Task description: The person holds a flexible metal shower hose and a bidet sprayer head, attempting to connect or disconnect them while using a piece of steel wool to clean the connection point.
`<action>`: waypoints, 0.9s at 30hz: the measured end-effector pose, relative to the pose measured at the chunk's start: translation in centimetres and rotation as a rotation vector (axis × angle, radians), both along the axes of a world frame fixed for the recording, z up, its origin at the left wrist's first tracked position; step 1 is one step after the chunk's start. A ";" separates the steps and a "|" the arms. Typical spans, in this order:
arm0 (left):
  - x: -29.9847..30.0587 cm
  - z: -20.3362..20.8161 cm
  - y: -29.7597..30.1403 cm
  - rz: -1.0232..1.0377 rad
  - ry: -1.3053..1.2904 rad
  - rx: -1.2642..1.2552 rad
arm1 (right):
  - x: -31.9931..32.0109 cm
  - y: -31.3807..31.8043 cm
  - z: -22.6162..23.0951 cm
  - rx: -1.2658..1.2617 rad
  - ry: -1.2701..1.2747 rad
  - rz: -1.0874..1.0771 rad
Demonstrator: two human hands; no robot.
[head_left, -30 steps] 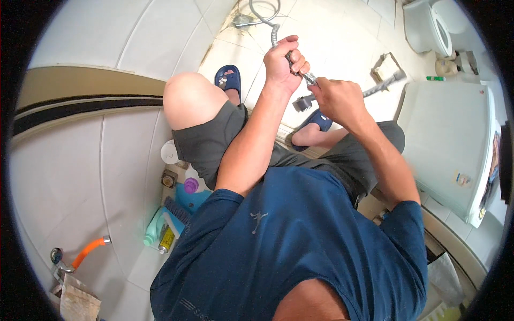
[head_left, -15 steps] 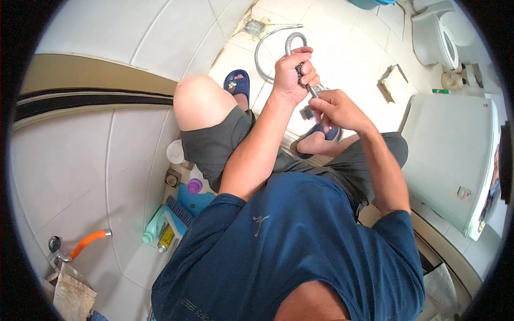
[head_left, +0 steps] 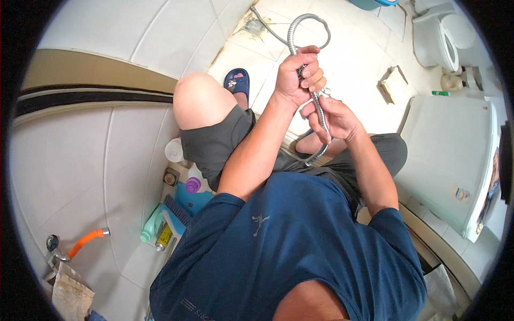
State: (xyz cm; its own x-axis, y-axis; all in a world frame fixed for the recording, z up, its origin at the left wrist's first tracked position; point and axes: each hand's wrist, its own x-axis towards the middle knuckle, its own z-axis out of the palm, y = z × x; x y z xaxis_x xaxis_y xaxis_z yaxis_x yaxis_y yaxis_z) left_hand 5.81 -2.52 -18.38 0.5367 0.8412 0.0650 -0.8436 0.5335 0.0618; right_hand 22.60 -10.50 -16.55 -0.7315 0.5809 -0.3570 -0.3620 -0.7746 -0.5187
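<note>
Silver ribbed metal shower hose point(head_left: 319, 115), one in all, runs through both hands above the lap: the right hand point(head_left: 333, 119) has its grip closed round the lower stretch, the left hand point(head_left: 297, 77) is fisted on it higher up. Beyond, the hose loops over the tiled floor point(head_left: 353, 59) beside one blue sandal point(head_left: 237, 83) and one white toilet point(head_left: 441, 35).

Green bottle point(head_left: 148, 229) and yellow-labelled can point(head_left: 163, 237) by wall, purple-capped bottle point(head_left: 193, 185) beside.

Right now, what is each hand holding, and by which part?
Both grip a ribbed metal hose: left hand near the loop, right hand lower along it.
</note>
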 end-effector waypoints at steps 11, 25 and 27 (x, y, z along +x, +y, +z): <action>1.5 -0.1 0.8 0.174 0.410 -0.347 | -0.8 1.8 5.5 0.764 -1.292 0.189; -0.8 0.7 0.4 0.017 0.066 0.023 | -0.9 -0.2 1.3 -0.007 -0.148 -0.011; -0.7 0.7 0.6 0.021 0.146 -0.031 | -1.0 0.2 2.1 0.102 -0.333 -0.016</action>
State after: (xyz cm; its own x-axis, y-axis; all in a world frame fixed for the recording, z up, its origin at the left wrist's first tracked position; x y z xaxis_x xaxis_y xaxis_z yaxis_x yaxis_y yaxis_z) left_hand 5.10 -1.93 -17.72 0.5210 0.8527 -0.0389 -0.8377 0.5195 0.1686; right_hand 21.59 -10.33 -14.41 -0.5747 0.6363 -0.5146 -0.1714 -0.7085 -0.6846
